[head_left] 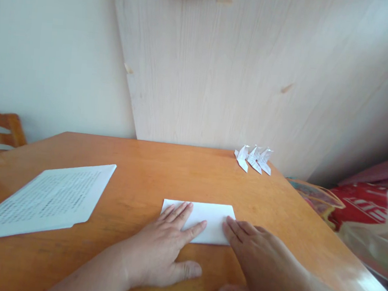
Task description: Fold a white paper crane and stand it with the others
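A folded white sheet of paper (209, 224) lies flat on the wooden table (164, 170), its long side running left to right. My left hand (168, 243) rests on the left part of the paper, fingers spread and thumb stretched out over the tabletop. On the paper's right end lie the fingertips of my right hand (255, 255), its fingers extended close together and its thumb held apart. Neither hand grips anything.
Printed sheets (49, 201) lie stacked on the left. Several folded paper figures (254, 160) stand at the back right corner. Beyond the right edge are red and white bags (361, 207). A chair (3, 131) stands at far left, and a pale panel (203, 74) rises behind the table.
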### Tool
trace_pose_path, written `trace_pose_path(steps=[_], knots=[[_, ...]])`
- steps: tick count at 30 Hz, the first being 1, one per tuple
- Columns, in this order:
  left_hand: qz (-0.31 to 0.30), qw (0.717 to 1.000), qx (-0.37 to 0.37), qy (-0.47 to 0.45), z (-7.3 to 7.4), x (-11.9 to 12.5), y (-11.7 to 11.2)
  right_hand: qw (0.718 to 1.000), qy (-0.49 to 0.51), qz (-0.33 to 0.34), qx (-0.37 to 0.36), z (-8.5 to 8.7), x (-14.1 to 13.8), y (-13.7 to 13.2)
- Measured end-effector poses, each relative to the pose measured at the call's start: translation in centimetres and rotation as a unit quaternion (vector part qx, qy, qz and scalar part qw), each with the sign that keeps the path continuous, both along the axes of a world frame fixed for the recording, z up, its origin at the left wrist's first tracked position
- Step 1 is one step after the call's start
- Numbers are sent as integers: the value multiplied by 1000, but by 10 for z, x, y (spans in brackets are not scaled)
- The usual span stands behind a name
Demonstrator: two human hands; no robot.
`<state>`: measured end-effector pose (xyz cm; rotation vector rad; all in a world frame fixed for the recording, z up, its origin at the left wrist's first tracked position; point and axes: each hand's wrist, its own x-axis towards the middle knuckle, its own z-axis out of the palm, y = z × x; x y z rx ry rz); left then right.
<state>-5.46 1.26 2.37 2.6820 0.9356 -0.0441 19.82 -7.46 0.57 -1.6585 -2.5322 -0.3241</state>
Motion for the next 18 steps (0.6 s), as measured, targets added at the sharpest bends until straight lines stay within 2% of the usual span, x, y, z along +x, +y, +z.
trace_pose_path(steps=[3,7,10,15,18], knots=[[-4,1000,0,7,3,1,0,997,4,-40,-64,5,-4,0],[-10,999,-16,26,1,1,2,986,13,-67,-149,20,-11,0],[-14,999,-13,28,-1,1,3,985,18,-69,-154,25,-13,-1],[-20,999,0,25,-2,1,2,987,36,-73,-140,20,-10,-8],[-29,999,11,20,-3,0,0,983,51,-84,-156,19,-8,-11]])
